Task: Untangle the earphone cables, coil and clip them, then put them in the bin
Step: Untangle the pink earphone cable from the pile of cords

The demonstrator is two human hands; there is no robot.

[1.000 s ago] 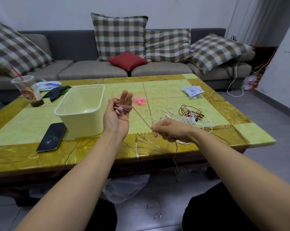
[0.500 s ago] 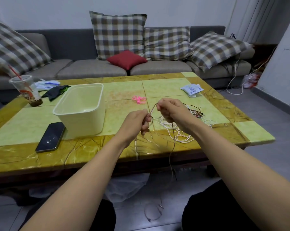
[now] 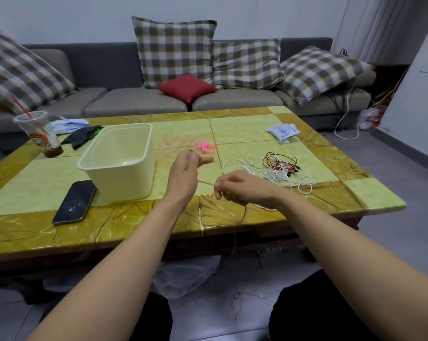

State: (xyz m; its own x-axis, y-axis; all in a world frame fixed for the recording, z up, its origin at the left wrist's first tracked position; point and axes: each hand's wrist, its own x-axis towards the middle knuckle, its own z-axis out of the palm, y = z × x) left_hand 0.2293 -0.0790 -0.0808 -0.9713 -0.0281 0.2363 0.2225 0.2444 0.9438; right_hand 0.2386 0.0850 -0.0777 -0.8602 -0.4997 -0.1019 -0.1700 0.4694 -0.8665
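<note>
1. Living room from the head view: grey sofa [image 3: 109,70] behind a tiled coffee table [image 3: 257,129]. Cream bin [image 3: 124,183] left of centre, pink clips [image 3: 204,146] mid-table, tangled earphone cables [image 3: 274,168] toward the right edge.
2. Thin cable [image 3: 206,182] strung between both hands above the near edge, tail hanging off that edge toward the floor.
3. Probably featherlight, limp and slick, and prone to springing out of a coil. Best pinched close to the forming loop and fed gently, never yanked.
4. Left hand [image 3: 184,175] raised edge-on, one finger pointing right; hold on the cable impossible to tell.
5. Right hand [image 3: 237,190] low, fingers curled, pinching the cable.
</note>
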